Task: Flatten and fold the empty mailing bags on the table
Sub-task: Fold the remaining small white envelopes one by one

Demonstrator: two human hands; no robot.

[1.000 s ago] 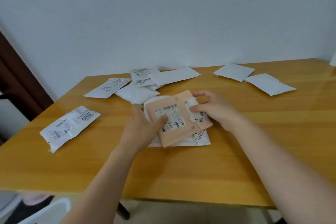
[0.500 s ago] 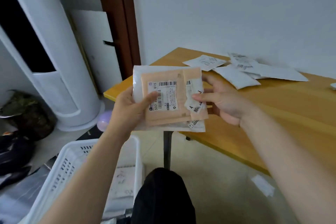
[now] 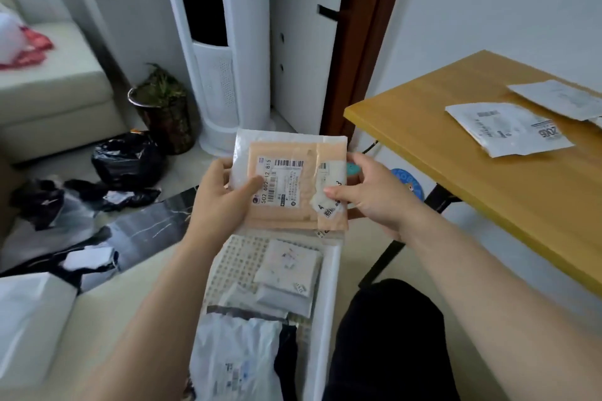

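Note:
I hold a stack of folded mailing bags [image 3: 294, 202] in mid air, left of the table: a tan bag with a barcode label on top, a white bag behind it. My left hand [image 3: 221, 198] grips the stack's left edge, thumb on the label. My right hand [image 3: 368, 198] pinches its right edge. The stack hovers above a white basket [image 3: 327, 296] on the floor, which holds several folded bags. On the wooden table [image 3: 482, 179] at right lie two flat white bags [image 3: 508, 128].
A white tower appliance [image 3: 224, 52] and a dark plant pot [image 3: 163, 114] stand behind the basket. Black plastic bags [image 3: 127, 156] lie on the floor to the left, next to a pale sofa [image 3: 52, 91]. My dark-clad knee [image 3: 387, 342] is right of the basket.
I lifted the stack off the table and swung it left. It now hangs over the white basket on the floor. Both hands keep the same hold.

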